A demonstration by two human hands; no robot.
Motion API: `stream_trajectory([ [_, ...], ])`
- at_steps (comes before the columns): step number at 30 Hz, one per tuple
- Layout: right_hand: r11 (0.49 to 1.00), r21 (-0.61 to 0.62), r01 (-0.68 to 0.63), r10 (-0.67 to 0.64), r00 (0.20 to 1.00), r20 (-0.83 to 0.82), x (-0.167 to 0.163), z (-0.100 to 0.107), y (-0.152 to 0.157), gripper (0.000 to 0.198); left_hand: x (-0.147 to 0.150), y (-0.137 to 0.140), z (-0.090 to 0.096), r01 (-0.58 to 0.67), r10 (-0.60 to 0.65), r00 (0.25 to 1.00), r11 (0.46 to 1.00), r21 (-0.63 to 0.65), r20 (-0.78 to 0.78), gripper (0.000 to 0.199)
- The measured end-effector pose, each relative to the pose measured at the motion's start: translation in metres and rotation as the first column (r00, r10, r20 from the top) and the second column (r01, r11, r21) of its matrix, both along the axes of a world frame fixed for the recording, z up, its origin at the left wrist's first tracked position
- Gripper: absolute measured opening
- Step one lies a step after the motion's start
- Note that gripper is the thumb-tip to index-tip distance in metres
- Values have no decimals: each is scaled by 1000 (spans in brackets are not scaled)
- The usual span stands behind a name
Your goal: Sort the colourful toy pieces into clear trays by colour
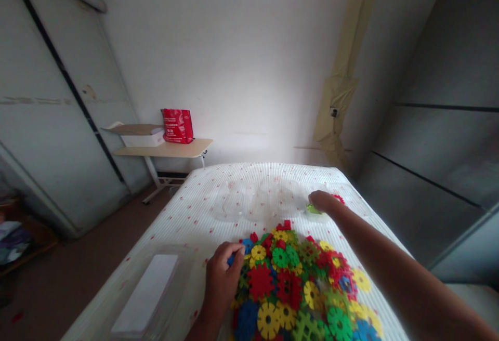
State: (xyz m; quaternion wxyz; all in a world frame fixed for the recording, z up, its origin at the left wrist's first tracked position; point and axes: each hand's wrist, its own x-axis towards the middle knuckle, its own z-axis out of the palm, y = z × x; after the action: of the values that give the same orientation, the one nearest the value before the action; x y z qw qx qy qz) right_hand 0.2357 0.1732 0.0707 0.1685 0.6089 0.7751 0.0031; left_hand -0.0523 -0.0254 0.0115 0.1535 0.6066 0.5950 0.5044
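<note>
A heap of interlocking plastic building pieces in red, yellow, green and blue lies on the near part of the table. At its left edge, my left hand is closed around a blue plastic piece, mostly covered by the fingers. My right hand reaches beyond the heap, over a clear plastic container. Its fingers look bent and closed. A light green piece shows just beneath them; whether they grip it is unclear. Red pieces show just right of that hand, partly behind the wrist.
Clear plastic containers stand in a row across the far part of the table. A white rectangular item lies on clear plastic at the near left. Behind, a side table bears a red bag and a white box.
</note>
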Motion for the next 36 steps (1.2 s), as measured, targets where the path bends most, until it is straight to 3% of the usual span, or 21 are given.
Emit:
stream_trajectory([
  [5, 999, 28, 22, -22, 1000, -14, -3, 6, -8, 31, 0, -1, -2, 12, -12, 1000, 1000, -3, -3, 23],
  [9, 988, 129, 81, -74, 996, -59, -8, 23, -21, 27, -1, -1, -2, 11, -11, 1000, 1000, -10, 2, 24],
  [16, 931, 331, 158, -99, 977, -187, 14, 48, -81, 37, -1, -1, -2, 3, -3, 1000, 1000, 8, -5, 24],
  [23, 946, 319, 53, 121, 858, -499, 47, 28, -145, 29, -2, 0, -3, -9, 9, 999, 1000, 4, -39, 25],
  [29, 953, 301, 32, 160, 791, -591, 24, 8, -164, 29, -4, 1, -7, -25, 26, 997, 1000, 13, -77, 25],
  [36, 956, 291, -27, 171, 859, -482, -13, -13, -173, 30, -4, 3, -7, -37, 37, 995, 999, 9, -90, 27],
])
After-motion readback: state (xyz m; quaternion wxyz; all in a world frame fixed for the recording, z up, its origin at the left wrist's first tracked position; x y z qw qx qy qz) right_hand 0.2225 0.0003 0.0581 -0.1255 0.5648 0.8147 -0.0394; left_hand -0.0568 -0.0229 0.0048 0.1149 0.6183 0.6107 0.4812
